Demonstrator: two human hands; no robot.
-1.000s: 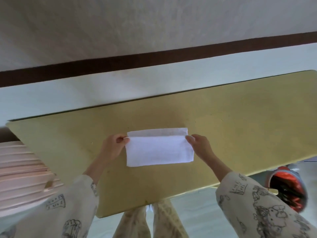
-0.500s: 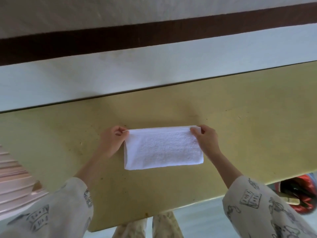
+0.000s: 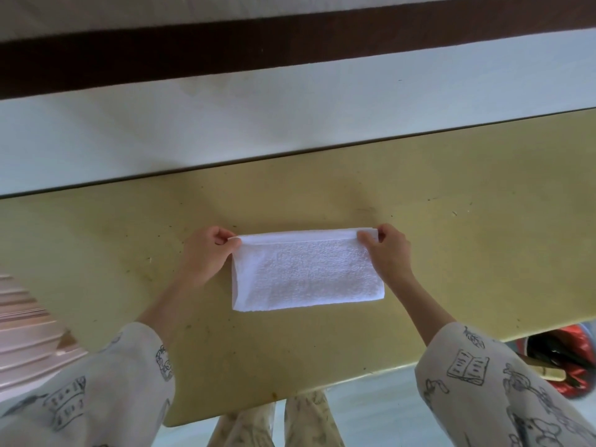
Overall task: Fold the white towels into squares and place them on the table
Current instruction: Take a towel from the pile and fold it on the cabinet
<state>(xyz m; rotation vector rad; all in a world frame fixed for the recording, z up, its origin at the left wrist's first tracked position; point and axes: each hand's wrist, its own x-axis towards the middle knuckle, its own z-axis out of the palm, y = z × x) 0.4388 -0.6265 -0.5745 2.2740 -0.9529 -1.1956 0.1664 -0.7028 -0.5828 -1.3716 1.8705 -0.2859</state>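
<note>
Lying flat on the tabletop (image 3: pixel 451 259), the folded white towel (image 3: pixel 306 272) is pinched at its far corners by the left hand (image 3: pixel 206 253) and right hand (image 3: pixel 387 253); soft, light cloth is best taken by corners.

Your one camera sits on your head, looking forward and down, close above the yellow table (image 3: pixel 451 253) by the wall (image 3: pixel 290 124).

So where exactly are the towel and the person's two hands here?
white towel (image 3: pixel 306 272), head view, middle of its folded top layer.
left hand (image 3: pixel 208 253), head view, back of the hand.
right hand (image 3: pixel 388 253), head view, back of the hand.
</note>
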